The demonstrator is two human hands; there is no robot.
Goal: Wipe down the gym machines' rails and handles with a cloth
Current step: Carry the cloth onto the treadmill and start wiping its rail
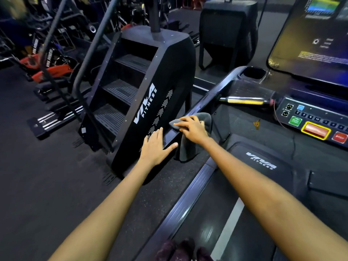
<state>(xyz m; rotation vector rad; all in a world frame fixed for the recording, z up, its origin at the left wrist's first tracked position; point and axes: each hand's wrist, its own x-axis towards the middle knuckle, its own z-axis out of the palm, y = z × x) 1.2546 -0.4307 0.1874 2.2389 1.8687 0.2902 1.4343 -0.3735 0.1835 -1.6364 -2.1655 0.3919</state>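
Observation:
A grey cloth [188, 147] is draped over the treadmill's left side rail [205, 98], one end hanging down on the inner side. My right hand [192, 128] lies on top of the cloth and presses it onto the rail, fingers stretched toward the left. My left hand [155, 146] rests flat on the near end of the same rail, fingers spread, thumb pointing at the cloth. It holds nothing.
A black stair-climber [143, 95] stands just left of the rail. The treadmill console [316, 121] with its screen [310, 40], a cup holder [254, 73] and a yellow-banded front handle [244, 100] lie ahead on the right. The belt [207, 223] runs below.

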